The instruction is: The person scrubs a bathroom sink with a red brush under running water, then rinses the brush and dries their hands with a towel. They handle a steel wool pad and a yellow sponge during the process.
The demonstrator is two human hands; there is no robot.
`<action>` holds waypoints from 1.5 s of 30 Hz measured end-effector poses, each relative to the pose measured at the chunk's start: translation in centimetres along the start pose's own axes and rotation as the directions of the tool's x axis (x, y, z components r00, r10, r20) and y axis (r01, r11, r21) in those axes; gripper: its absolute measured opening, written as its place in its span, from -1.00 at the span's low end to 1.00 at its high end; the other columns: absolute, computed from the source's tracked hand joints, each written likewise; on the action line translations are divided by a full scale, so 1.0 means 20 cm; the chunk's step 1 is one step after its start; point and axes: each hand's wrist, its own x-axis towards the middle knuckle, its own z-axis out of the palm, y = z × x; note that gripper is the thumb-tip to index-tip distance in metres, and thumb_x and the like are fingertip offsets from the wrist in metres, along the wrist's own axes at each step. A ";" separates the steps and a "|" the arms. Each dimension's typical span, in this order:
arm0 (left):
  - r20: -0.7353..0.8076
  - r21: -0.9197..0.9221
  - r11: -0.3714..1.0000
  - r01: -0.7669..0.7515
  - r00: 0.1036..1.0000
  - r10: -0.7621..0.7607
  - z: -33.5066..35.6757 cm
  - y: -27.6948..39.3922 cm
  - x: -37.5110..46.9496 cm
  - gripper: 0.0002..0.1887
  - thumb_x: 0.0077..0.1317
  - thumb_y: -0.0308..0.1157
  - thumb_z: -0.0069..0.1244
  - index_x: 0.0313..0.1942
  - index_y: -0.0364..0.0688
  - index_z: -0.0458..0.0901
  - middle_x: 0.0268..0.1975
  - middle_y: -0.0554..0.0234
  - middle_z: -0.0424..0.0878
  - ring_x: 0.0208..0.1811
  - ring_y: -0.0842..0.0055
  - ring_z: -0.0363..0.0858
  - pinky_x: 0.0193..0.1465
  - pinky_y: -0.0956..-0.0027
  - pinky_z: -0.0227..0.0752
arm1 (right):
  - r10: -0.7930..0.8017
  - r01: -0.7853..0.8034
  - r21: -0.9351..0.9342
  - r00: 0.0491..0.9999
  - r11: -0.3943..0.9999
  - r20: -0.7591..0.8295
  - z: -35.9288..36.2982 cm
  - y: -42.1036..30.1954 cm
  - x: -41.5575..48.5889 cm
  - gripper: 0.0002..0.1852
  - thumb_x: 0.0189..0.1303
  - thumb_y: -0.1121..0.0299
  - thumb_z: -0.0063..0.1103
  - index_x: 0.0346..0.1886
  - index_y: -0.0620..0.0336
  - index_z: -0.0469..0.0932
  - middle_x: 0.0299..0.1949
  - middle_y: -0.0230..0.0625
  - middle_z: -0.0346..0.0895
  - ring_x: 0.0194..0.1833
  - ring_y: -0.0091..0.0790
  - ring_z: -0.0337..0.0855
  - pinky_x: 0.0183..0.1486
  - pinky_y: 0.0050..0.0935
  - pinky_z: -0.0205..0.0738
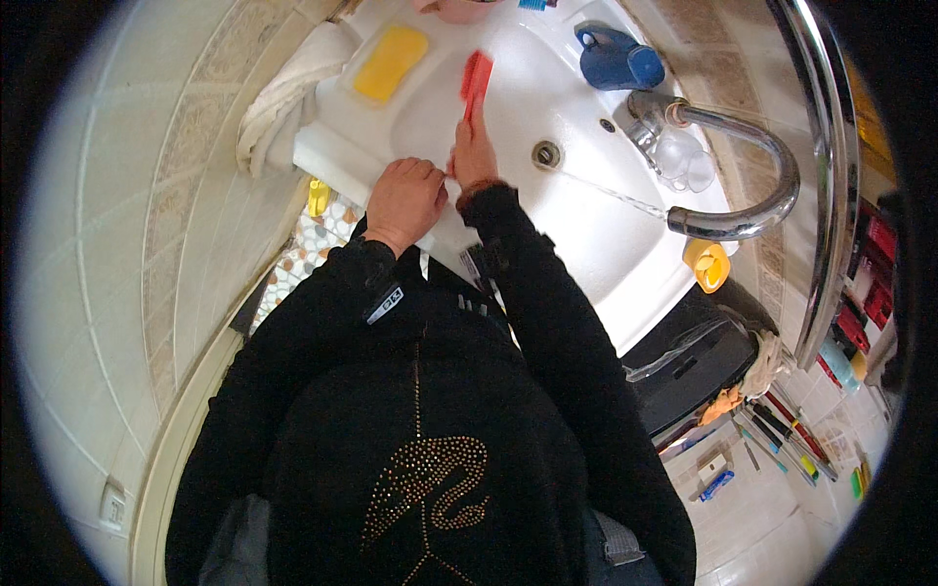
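Observation:
My right hand (475,154) is closed around the handle of a red brush (478,77), its bristles turned to the left. The brush is over the bowl of a white washbasin (630,289). Beside it, my left hand (405,199) is at the basin's front edge with the fingers curled under. Its palm is hidden, so I cannot tell whether it grips anything. From the curved chrome faucet (762,223) a thin stream of water (615,194) runs toward the drain (546,154).
A yellow sponge (390,64) lies on the basin's left ledge, near a draped whitish towel (293,95). Around the faucet stand a blue pitcher (612,62), a clear cup (678,157) and a yellow container (707,265). A black bin (692,359) is at lower right.

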 end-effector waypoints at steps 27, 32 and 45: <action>-0.016 -0.003 1.000 -0.007 1.000 0.007 0.00 0.00 0.01 -0.88 0.17 -0.35 0.02 -0.40 -0.20 0.60 -0.33 0.15 0.59 -0.13 0.26 0.56 0.06 0.20 0.40 | -0.533 0.495 -0.267 0.841 0.826 -0.089 -0.25 0.08 0.16 -0.44 0.45 0.21 -0.10 0.49 -0.14 0.13 -0.50 -0.16 0.43 -0.55 -0.40 0.49 -0.42 -0.33 0.46; 0.016 0.014 1.000 -0.001 1.000 0.001 0.00 -0.01 0.01 -0.88 0.15 -0.38 0.04 -0.34 -0.19 0.64 -0.28 0.17 0.64 -0.13 0.24 0.57 0.02 0.18 0.43 | -0.207 0.202 -0.396 0.978 0.896 0.030 -0.19 0.28 0.17 -0.35 0.44 0.18 -0.14 0.52 -0.41 -0.11 -0.25 0.12 0.58 -0.33 0.09 0.59 -0.23 -0.06 0.52; -0.024 0.003 1.000 -0.005 1.000 0.005 0.01 -0.01 0.00 -0.91 0.13 -0.38 0.04 -0.37 -0.17 0.62 -0.29 0.22 0.62 -0.13 0.25 0.57 0.00 0.18 0.42 | -0.038 0.176 -0.495 0.960 0.851 0.276 -0.29 0.34 0.07 -0.35 0.43 0.16 -0.12 0.51 -0.31 -0.10 -0.20 0.29 0.58 -0.24 0.31 0.62 -0.16 0.11 0.53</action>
